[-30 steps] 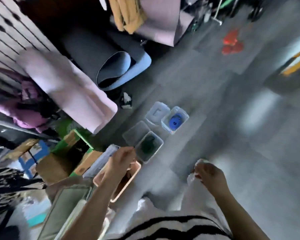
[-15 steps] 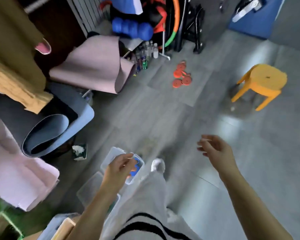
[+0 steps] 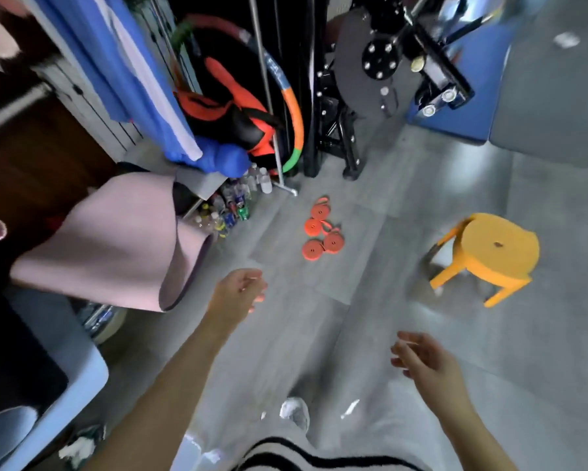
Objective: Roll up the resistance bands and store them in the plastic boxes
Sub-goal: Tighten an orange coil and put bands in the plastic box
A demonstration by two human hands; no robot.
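Note:
Several orange resistance bands [image 3: 321,232], wound into flat coils, lie in a cluster on the grey floor ahead of me. My left hand [image 3: 240,294] is stretched forward, empty, fingers relaxed, short of the coils and to their lower left. My right hand [image 3: 421,360] hangs lower right, also empty with loose fingers. No plastic box can be made out clearly; only a pale clear edge [image 3: 197,452] shows at the bottom of the view.
A yellow plastic stool [image 3: 489,253] stands right of the bands. A pink rolled mat [image 3: 116,239] and a blue-grey mat [image 3: 48,368] crowd the left. Several bottles [image 3: 234,205], a hoop [image 3: 292,107] and a black exercise machine [image 3: 370,79] line the back.
The view has swung up and forward, away from the plastic boxes toward the orange coils. Both hands are empty now and reach ahead; the left has moved away from the boxes.

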